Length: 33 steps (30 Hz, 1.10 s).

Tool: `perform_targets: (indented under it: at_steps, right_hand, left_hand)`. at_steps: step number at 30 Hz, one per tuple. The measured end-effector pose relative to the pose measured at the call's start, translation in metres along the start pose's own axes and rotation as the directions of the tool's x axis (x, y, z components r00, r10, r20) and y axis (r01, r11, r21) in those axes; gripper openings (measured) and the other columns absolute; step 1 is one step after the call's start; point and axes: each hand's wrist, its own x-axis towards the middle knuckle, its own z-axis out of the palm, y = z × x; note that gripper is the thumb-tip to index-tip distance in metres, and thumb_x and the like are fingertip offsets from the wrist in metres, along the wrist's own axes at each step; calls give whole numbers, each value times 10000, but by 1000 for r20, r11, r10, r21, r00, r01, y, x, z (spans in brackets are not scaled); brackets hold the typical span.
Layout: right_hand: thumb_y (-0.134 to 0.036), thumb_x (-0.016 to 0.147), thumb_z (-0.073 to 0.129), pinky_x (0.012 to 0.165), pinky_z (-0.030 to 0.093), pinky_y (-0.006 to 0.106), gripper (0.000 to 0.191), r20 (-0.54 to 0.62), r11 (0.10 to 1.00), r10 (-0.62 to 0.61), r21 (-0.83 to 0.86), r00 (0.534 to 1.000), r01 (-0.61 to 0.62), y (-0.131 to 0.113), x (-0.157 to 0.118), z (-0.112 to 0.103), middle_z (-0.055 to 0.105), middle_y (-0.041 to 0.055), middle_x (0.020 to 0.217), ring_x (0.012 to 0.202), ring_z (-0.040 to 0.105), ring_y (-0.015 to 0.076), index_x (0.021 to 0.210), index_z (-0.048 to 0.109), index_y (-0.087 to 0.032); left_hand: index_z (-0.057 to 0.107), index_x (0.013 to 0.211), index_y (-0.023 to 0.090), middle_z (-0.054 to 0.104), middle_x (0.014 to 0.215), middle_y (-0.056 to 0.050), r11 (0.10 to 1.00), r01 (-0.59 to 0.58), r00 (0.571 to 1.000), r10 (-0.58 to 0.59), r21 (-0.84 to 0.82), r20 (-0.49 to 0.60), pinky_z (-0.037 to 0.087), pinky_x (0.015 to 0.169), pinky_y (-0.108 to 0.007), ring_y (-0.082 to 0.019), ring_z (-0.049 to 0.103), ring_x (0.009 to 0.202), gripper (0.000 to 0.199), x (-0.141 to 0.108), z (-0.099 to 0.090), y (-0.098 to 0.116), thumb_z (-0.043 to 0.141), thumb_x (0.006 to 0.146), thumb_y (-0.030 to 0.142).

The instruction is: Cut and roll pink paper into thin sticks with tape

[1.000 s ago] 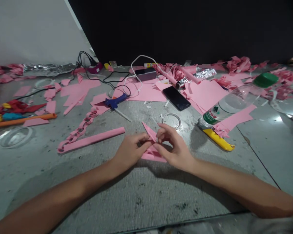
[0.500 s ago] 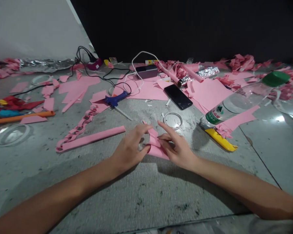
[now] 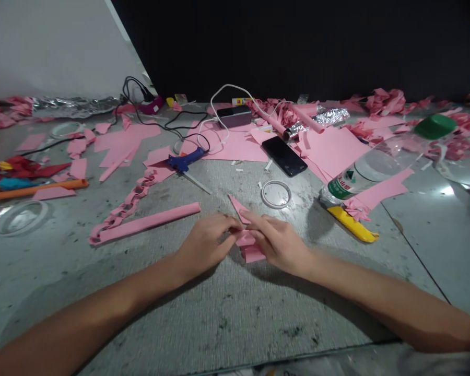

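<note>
Both hands meet at a folded piece of pink paper point(image 3: 253, 254) on the grey tabletop. My left hand point(image 3: 209, 241) pinches its left edge between thumb and fingertips. From the other side my right hand point(image 3: 284, 243) grips the same paper, its index finger laid along the top. A narrow pointed end of the paper sticks out beyond the fingers, away from me; the fingertips cover part of the folds. Left of my left hand lies a rolled pink paper tube point(image 3: 160, 219), joined or touching a pink paper chain point(image 3: 127, 203) at its far left end.
Behind the hands are a tape roll point(image 3: 276, 194), a black phone point(image 3: 284, 156) and a blue glue gun point(image 3: 186, 160) with its cord. A large plastic bottle point(image 3: 379, 162) leans at the right, beside a yellow cutter point(image 3: 353, 224). Pink paper scraps line the back.
My right hand's index finger has come down onto the paper, and the left fingers have closed in. The paper's folds have shifted, with a lower flap now showing nearer me.
</note>
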Motion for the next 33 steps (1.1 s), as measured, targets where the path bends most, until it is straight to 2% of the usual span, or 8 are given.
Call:
perform_targets:
  at_steps: [3,7,10,14,22,26,29,33]
  right_hand:
    - [-139,1060,630,871,627,361,589,-48,980,85,183,995,-75,1,2,-1,733,59,1101,959,712,199,1611,499,-301]
    - [-127,1037,657,840,613,312,533,-100,923,208,348,973,-162,2,5,-2,721,8,975,875,709,155,1544,584,-278]
    - [-150,1049,662,817,609,311,509,-122,936,189,323,974,-141,2,4,-3,756,2,935,832,718,153,1539,607,-280]
    - [-145,1087,593,799,607,341,523,-82,980,85,185,993,-69,1,2,-5,787,28,961,826,724,171,1590,564,-281]
    - [-171,1054,695,831,619,307,475,-114,963,67,266,991,-35,-2,6,-5,771,32,1002,897,741,165,1514,629,-273]
    - [-154,1062,673,756,604,264,474,-100,958,121,274,988,-89,1,3,-4,786,6,939,777,721,137,1519,634,-271]
    - [-171,1091,622,718,591,275,476,-41,977,77,200,996,-67,2,1,-3,797,14,923,731,707,142,1558,606,-264]
    - [-219,1083,658,778,621,326,508,-45,986,36,163,998,-28,0,2,-4,813,59,1045,856,754,183,1581,584,-286]
  left_hand:
    - [696,993,181,770,911,-18,999,15,999,-16,39,30,531,767,-314,-178,724,830,166,1,-1,0,575,1105,206]
    - [684,925,180,738,838,-23,992,-30,999,26,119,35,514,729,-322,-183,688,781,346,2,-3,0,450,1161,275]
    - [701,1029,167,771,920,-45,980,-122,992,122,157,6,534,767,-343,-204,707,841,229,0,-3,-1,555,1133,311]
    - [690,1082,169,783,942,-41,965,-213,974,222,151,-41,542,785,-325,-192,722,856,72,-4,-3,0,624,1090,196]
    - [705,951,182,731,798,12,998,-70,998,70,-1,2,471,651,-279,-141,663,688,120,-3,-3,5,668,1063,203]
    - [698,1025,176,770,895,-18,985,-146,988,149,91,-28,526,726,-298,-169,719,796,48,-4,-2,5,669,1062,189]
    - [687,1063,175,779,942,-41,957,-231,972,237,173,-11,547,773,-324,-189,732,851,84,-4,-2,5,608,1090,181]
    - [673,1005,181,746,860,-31,967,-180,983,182,179,7,529,725,-326,-182,698,780,218,-3,-2,4,508,1138,231]
